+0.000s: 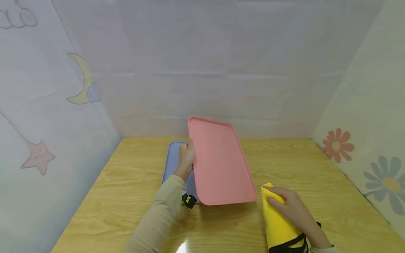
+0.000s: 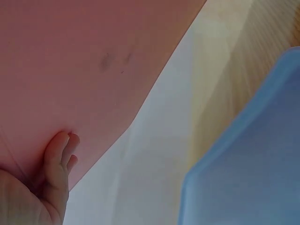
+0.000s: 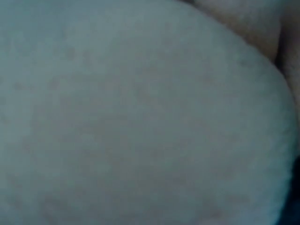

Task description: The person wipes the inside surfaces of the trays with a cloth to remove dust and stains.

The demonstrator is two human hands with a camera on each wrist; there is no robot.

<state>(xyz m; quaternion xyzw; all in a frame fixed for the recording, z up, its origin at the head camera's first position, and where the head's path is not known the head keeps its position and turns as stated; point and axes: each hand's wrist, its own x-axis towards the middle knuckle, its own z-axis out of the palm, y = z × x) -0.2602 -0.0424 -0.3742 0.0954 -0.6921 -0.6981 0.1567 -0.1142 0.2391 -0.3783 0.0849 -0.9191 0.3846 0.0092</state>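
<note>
My left hand [image 1: 186,156] grips a pink tray [image 1: 221,163] by its left rim and holds it tilted, its inner face toward me. A blue tray [image 1: 172,156] lies flat on the table behind it, partly covered from view. The left wrist view shows fingers [image 2: 57,154] against the pink tray's underside, with small dark smudges near them. At the front right, my right hand [image 1: 292,207] pinches a folded yellow cloth [image 1: 278,225] with black edging, thumb on its near face. A blurred pale surface fills most of the right wrist view.
The wooden table [image 1: 126,196] meets a pale cloth backdrop [image 1: 202,70] at the back and both sides. Moon, star and flower prints decorate the side walls. Light glares off the table's front edge.
</note>
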